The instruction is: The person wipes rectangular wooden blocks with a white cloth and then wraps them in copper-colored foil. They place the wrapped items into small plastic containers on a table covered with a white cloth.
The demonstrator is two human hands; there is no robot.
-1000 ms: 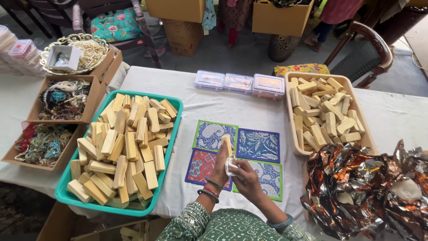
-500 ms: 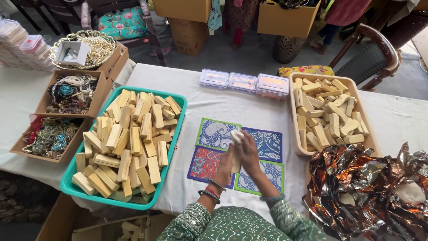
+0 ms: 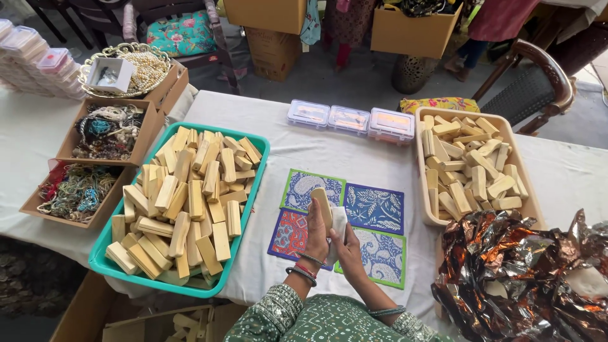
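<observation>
- From the head camera, looking down: the left hand (image 3: pixel 316 229) holds a pale wooden block (image 3: pixel 322 206) upright, fingers clamped round its lower part so the top stands free.
- The right hand (image 3: pixel 350 248) presses a white cloth (image 3: pixel 338 223) against the block's side, fingers closed on the cloth; it looks as if the block is held up that way so the cloth can reach its faces.
- Both hands hover just above four patterned mats (image 3: pixel 373 209) in blue, green and red, laid edge to edge on the white-covered bench (image 3: pixel 329 152), probably as a working pad right in front of the person.
- To the person's left, a teal tray (image 3: pixel 261 152) is heaped with similar blocks (image 3: pixel 183 202), within easy reach of the left hand.
- To the right, a beige tray (image 3: pixel 425 215) holds a second heap of blocks (image 3: pixel 472 164), kept apart from the first lot.
- Near the right edge lies crumpled coppery foil (image 3: pixel 525 272), partly over the bench corner.
- Three small clear plastic boxes (image 3: pixel 348 118) stand in a row at the far edge, between the two trays.
- Further left, cardboard boxes (image 3: pixel 149 126) hold tangled beads and jewellery, and a gold wire basket (image 3: pixel 85 60) holds a small white box.
- Beyond the bench stand cartons and a chair (image 3: pixel 538 76); someone's legs show at the top, well apart from the work.
</observation>
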